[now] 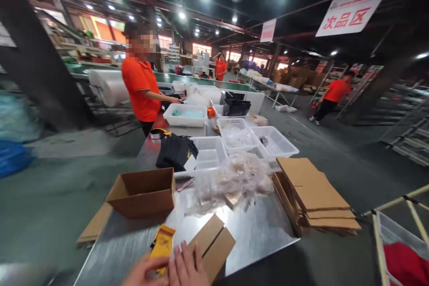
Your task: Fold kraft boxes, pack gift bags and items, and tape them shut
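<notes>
Low in the head view, a small brown cardboard box (214, 248) lies at an angle on the metal table, with a dark slit between its top flaps. My right hand (187, 266) rests on its near left part, fingers stretched out and slightly apart. Beside it, my left hand (147, 270) reaches in at the box's left side; its visible fingers are spread, and the rest is cut off by the frame. A yellow packet (163, 239) lies just beyond my left hand and shows through the gap between its fingers.
An open carton (142, 192) stands on the left. Clear plastic bags (239, 172) lie mid-table, before white baskets (236, 135) and a black bag (176, 149). Flat cardboard sheets (315, 187) are stacked right. A co-worker (140, 82) in orange stands across the table; others are farther off.
</notes>
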Demonstrator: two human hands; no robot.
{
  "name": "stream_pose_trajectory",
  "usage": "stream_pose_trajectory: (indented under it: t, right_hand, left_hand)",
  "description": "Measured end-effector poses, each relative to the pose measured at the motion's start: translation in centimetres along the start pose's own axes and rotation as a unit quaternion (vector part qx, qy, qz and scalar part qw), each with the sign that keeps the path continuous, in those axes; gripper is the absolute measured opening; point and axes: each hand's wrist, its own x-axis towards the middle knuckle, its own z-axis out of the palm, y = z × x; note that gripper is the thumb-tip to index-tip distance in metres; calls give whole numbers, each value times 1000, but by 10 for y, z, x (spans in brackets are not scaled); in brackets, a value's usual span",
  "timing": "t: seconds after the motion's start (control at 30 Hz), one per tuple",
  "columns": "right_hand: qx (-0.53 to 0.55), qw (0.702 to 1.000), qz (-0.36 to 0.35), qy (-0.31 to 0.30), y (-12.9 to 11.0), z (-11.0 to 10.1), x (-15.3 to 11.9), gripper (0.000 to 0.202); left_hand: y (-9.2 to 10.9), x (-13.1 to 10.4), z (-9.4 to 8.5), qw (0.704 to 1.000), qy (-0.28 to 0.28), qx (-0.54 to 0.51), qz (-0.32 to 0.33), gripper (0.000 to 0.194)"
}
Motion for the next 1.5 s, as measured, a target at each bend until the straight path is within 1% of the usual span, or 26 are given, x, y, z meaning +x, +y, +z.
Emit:
stream_pose_trajectory:
  t: [0.03, 0.07, 0.1, 0.17, 0.23, 0.33, 0.47, 0.63, 0.73, 0.8, 0.87, 0.93, 0.97, 1.03, 1.1, 1.13, 1.17, 1.23, 1.3, 1.33, 1.4, 1.43, 1.5]
  right_hand:
    - [34, 998, 0, -53, -1, -18, 0, 59]
    - [68, 993, 4, -91, -3, -37, 0, 71]
    - [98, 988, 11, -115, -3, -54, 2, 78]
    - [142, 977, 29, -153, -3, -79, 7, 80]
    - [173, 969, 43, -172, -1, -91, 11, 77]
    - [195, 962, 54, -183, -2, -93, 15, 76]
    - [193, 963, 53, -181, -4, -91, 14, 74]
    - [172, 970, 42, -167, -5, -83, 12, 74]
    - [152, 974, 37, -164, -6, -79, 13, 76]
    - [147, 974, 36, -166, -6, -78, 14, 76]
    - [148, 974, 35, -165, -5, -79, 15, 75]
    - [152, 975, 27, -159, -3, -81, 15, 73]
    - [153, 976, 22, -154, -3, -81, 15, 72]
    - [155, 977, 15, -148, -3, -81, 15, 69]
    - [157, 977, 12, -142, -3, -80, 16, 66]
    - [159, 977, 14, -138, -4, -79, 16, 66]
    - [162, 978, 16, -134, -5, -78, 16, 65]
    - [173, 978, 24, -117, -6, -74, 16, 66]
    - [186, 977, 31, -100, -7, -70, 15, 69]
    - [193, 976, 31, -95, -7, -68, 15, 70]
    - [206, 974, 29, -93, -7, -64, 13, 69]
    - [214, 972, 25, -92, -7, -62, 13, 69]
    - [230, 969, 19, -92, -7, -57, 12, 73]
  left_hand:
    - [7, -3, -1, 1000, 1, -1, -5, 56]
    - [15, -6, -3, 1000, 1, 0, -4, 56]
    - [23, -9, -5, 1000, -5, 5, -1, 56]
    - [35, -12, -9, 1000, -15, 21, 1, 59]
    - [39, -13, -12, 999, -23, 28, -10, 63]
    - [36, -15, -13, 999, -18, 33, -20, 65]
    - [34, -17, -16, 999, -18, 43, -11, 64]
    - [49, -19, -17, 996, -43, 76, -9, 55]
    - [57, -19, -19, 993, -54, 107, 19, 46]
    - [61, -16, -26, 990, -62, 126, 28, 45]
    - [68, -10, -40, 988, -62, 137, 19, 53]
    - [82, -3, -61, 987, -52, 150, 10, 71]
    - [93, 0, -72, 985, -46, 163, 14, 82]
    - [122, 7, -92, 978, -39, 203, 34, 98]
    - [160, 15, -102, 965, -41, 252, 63, 97]
    - [181, 20, -102, 957, -46, 277, 78, 93]
    - [202, 26, -99, 947, -54, 302, 90, 88]
    - [243, 43, -85, 925, -87, 355, 108, 81]
    - [279, 68, -61, 898, -122, 407, 109, 73]
    - [295, 83, -46, 892, -132, 419, 105, 69]
    - [317, 117, -14, 896, -154, 407, 84, 62]
    - [324, 134, 3, 901, -171, 392, 68, 57]
    - [330, 163, 36, 908, -202, 365, 41, 43]
